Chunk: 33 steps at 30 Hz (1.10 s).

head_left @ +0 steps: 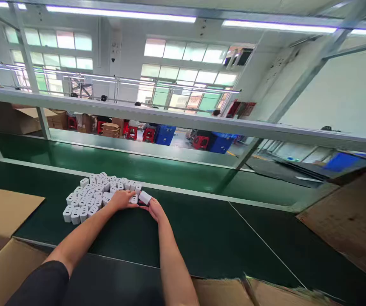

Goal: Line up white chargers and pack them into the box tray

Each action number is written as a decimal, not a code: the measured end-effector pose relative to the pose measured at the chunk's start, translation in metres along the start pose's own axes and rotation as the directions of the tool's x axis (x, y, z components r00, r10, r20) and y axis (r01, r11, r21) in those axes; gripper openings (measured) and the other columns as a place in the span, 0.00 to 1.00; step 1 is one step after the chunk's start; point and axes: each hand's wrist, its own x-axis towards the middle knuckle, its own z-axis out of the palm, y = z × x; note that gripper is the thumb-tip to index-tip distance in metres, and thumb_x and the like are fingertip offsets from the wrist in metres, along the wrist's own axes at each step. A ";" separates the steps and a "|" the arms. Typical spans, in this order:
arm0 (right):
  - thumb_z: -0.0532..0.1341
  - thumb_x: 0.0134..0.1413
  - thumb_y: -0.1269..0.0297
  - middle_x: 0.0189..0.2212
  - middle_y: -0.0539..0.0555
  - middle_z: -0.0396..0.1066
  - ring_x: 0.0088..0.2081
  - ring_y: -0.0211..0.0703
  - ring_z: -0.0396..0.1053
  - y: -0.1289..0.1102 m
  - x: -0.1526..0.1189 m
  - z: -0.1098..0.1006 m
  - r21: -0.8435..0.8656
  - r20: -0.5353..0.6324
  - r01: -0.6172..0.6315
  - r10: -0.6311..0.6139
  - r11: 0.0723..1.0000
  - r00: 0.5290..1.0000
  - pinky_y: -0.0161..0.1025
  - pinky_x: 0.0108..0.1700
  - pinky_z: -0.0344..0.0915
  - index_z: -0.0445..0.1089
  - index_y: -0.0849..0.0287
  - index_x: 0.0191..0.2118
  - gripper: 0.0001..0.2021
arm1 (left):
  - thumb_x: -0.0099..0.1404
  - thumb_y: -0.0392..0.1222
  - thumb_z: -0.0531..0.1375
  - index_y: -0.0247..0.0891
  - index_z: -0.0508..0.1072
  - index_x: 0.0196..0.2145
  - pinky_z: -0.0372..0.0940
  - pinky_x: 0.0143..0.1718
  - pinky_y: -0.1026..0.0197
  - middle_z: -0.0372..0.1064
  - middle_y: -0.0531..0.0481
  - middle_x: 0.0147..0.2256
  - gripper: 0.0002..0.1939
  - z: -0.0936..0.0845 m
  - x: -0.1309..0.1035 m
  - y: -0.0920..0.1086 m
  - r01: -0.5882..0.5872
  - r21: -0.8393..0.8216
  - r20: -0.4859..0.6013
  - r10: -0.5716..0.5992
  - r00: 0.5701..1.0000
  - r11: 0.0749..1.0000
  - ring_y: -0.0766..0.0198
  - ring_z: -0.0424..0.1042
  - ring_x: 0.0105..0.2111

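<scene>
On the dark green work surface (202, 231), left of its middle, stands a close-packed cluster of small white blocks (90, 195), most of them with dark slots in their upper faces. At the right end of this cluster, both bare hands meet over the pieces. The right hand (154, 209) has its fingers clamped on one tilted white piece (145, 197), which shows a plain side and sits just beside the nearest blocks. The left hand (123, 200) reaches across the near edge of the cluster, its thumb and fingers spread around an upright slotted piece (134, 199); whether they grip it or only touch it, I cannot tell. The fingertips of the two hands come close together just below these two pieces. A dark sleeve (44, 282) covers the upper left arm. Left of the cluster, well apart from it, a cardboard flap (9, 208) extends over the surface, and brown cardboard (348, 221) stands at the far right. Beyond a pale rail (183, 192) runs a glossy green strip (131, 165). Farther back are red stools (148, 135), blue crates (165, 134) and stacked cartons (110, 130), with tall windows (187, 53) behind.
</scene>
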 end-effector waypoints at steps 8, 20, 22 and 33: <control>0.62 0.39 0.66 0.46 0.54 0.74 0.37 0.40 0.73 0.000 0.004 -0.015 0.017 0.017 0.077 -0.077 0.997 0.997 0.40 0.41 0.74 0.70 0.55 0.53 0.29 | 0.65 0.68 0.54 0.37 0.73 0.47 0.67 0.40 0.53 0.74 0.38 0.41 0.31 0.007 0.021 -0.007 0.058 0.027 -0.002 -0.058 0.998 0.998 0.47 0.75 0.42; 0.67 0.37 0.60 0.47 0.53 0.68 0.52 0.50 0.67 0.008 0.009 -0.012 -0.393 -0.073 0.286 -0.339 0.874 0.938 0.52 0.57 0.63 0.65 0.53 0.45 0.24 | 0.60 0.61 0.65 0.43 0.71 0.54 0.67 0.48 0.51 0.73 0.42 0.47 0.30 0.010 0.019 -0.014 -0.073 0.016 -0.227 0.075 0.971 0.997 0.49 0.72 0.48; 0.67 0.38 0.59 0.46 0.52 0.69 0.52 0.51 0.66 0.010 0.008 -0.009 -0.470 -0.067 0.301 -0.374 0.830 0.925 0.53 0.56 0.63 0.63 0.53 0.43 0.22 | 0.62 0.59 0.64 0.42 0.69 0.57 0.64 0.54 0.47 0.71 0.40 0.52 0.30 0.013 0.009 -0.007 -0.087 0.007 -0.331 0.085 0.940 0.996 0.48 0.68 0.54; 0.60 0.53 0.60 0.57 0.62 0.64 0.49 0.48 0.68 -0.008 -0.015 0.016 -0.671 0.021 0.287 -0.369 0.684 0.929 0.51 0.49 0.69 0.55 0.55 0.60 0.29 | 0.71 0.42 0.54 0.39 0.70 0.53 0.61 0.60 0.50 0.73 0.44 0.50 0.15 0.031 -0.045 0.016 -0.140 0.029 -0.660 0.124 0.741 0.990 0.55 0.69 0.54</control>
